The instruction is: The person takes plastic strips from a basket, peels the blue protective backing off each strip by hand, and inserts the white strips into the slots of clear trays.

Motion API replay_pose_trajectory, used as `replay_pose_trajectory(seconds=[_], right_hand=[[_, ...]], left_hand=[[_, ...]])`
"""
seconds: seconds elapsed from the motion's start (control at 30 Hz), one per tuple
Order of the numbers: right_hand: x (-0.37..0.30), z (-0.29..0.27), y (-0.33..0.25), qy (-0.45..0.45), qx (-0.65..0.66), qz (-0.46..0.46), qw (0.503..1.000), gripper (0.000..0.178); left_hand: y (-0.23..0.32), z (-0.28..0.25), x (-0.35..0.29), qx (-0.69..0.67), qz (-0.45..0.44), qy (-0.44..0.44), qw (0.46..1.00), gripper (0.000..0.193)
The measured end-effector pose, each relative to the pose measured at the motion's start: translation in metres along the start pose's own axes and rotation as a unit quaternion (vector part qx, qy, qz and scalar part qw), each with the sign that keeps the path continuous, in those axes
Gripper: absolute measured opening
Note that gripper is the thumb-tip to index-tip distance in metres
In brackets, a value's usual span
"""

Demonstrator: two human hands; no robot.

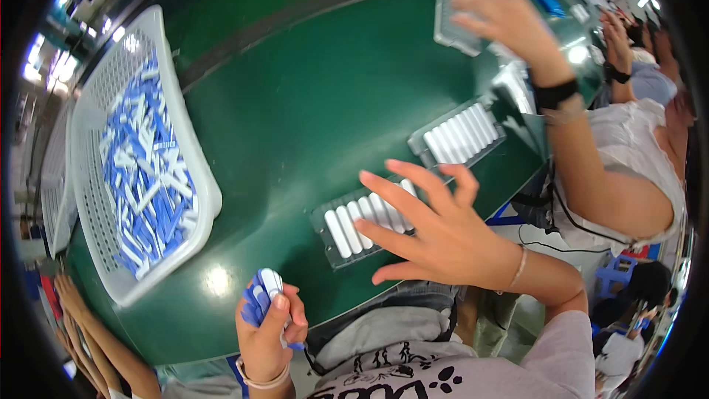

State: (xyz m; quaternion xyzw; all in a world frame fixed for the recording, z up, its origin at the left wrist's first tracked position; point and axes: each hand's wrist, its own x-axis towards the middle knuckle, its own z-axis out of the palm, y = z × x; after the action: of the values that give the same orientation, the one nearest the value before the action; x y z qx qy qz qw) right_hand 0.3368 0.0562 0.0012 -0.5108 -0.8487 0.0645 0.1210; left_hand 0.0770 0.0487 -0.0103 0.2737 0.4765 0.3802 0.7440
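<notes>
My left hand (260, 343) is closed around a bunch of small blue-and-white plastic pieces (258, 297) near the table's front edge. Spread fingers show on my right hand (450, 244), which hovers over a clear tray (323, 235) and grips nothing. In that tray lies a row of white oblong pieces (341, 233), side by side; my right fingers cover part of its right end. A large white perforated basket (201, 199) stands on the left, heaped with loose blue and white strips (151, 177) that resemble those in my left hand.
Further right on the green table (295, 96) sits another tray of white pieces (461, 137). A co-worker's blurred hand (506, 18) reaches over a clear tray (450, 26) at the far right. Another person's forearms (96, 332) show at the lower left.
</notes>
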Motion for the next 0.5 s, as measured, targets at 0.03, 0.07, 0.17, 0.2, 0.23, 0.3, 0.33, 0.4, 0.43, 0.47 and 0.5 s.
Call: replay_pose_trajectory(seconds=[0.03,0.07,0.17,0.2,0.23,0.3,0.33,0.4,0.43,0.47,0.5], right_hand=[[0.005,0.0,0.004,0.015,-0.021,0.01,1.0,0.057],[0.01,0.004,0.011,-0.014,0.023,-0.018,0.999,0.062],[0.031,0.009,0.019,-0.007,0.041,-0.101,0.994,0.07],[0.034,0.01,0.022,0.003,0.039,-0.15,0.988,0.074],[0.037,0.01,0.026,0.017,0.013,-0.135,0.991,0.074],[0.042,0.005,0.043,-0.045,0.017,-0.118,0.992,0.075],[0.043,-0.001,0.05,-0.032,-0.01,-0.099,0.995,0.075],[0.038,-0.012,0.063,-0.136,-0.005,-0.061,0.989,0.075],[0.031,-0.018,0.069,-0.129,-0.02,-0.044,0.991,0.075],[0.025,-0.023,0.075,-0.146,-0.025,-0.028,0.989,0.075],[0.02,-0.025,0.08,-0.164,-0.025,-0.014,0.986,0.075]], left_hand=[[0.0,0.001,-0.001,0.004,0.012,-0.025,1.0,0.018],[0.0,0.003,-0.004,0.0,0.002,-0.012,1.0,0.018],[0.0,0.002,-0.018,-0.009,0.033,-0.013,0.999,0.018],[0.0,0.006,-0.019,-0.009,0.007,-0.014,1.0,0.017],[0.002,0.01,-0.02,-0.006,-0.02,-0.016,1.0,0.019],[0.005,0.024,-0.026,-0.005,0.001,-0.001,1.0,0.007],[0.004,0.024,-0.026,-0.01,0.006,-0.001,1.0,0.008],[0.0,0.021,-0.026,-0.024,0.026,-0.02,0.999,0.009],[0.001,0.025,-0.026,-0.029,0.023,-0.017,0.999,0.009],[0.003,0.03,-0.024,-0.012,0.024,-0.016,1.0,0.008],[0.004,0.036,-0.023,0.005,0.026,-0.009,1.0,0.008]])
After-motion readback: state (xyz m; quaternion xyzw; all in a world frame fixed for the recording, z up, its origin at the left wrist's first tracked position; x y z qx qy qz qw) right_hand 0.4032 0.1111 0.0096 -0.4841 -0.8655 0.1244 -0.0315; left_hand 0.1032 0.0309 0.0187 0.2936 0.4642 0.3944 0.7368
